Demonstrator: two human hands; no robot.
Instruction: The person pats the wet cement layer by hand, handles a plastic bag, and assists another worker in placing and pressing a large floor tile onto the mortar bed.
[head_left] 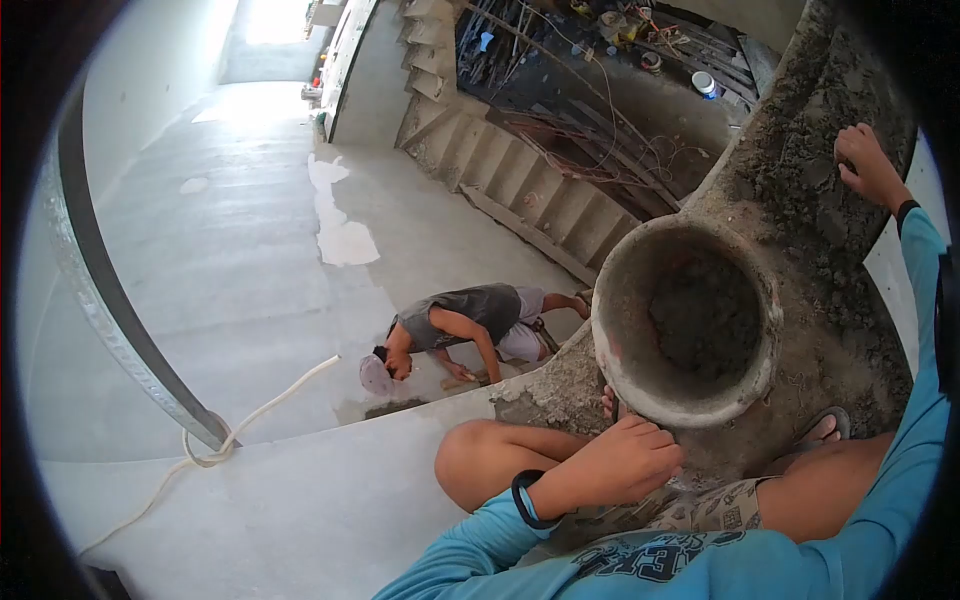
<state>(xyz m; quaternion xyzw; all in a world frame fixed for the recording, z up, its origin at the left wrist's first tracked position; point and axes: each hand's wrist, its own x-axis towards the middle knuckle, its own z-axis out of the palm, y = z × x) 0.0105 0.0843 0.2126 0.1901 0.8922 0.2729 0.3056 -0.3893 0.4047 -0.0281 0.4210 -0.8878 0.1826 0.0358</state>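
Observation:
A round bucket [612, 370] caked with dried cement stands in front of me with dark wet mortar [706, 315] inside. My left hand [625, 462] is just below its near rim, fingers curled, with no object showing in them. My right hand [868, 165] is out to the right over a strip of rough dark mortar [800, 150]. Its fingers are loosely bent, the thumb is apart from them, and nothing shows in the grip. Whether that hand touches the mortar I cannot tell. Both wrists carry dark bands.
Below the ledge, another person [475, 320] bends near the wall's edge. Concrete stairs [540, 190] descend beyond the bucket, beside scrap wood and a white pail [704, 85]. A metal post [120, 290] with a pale rope [270, 405] tied at its foot stands left.

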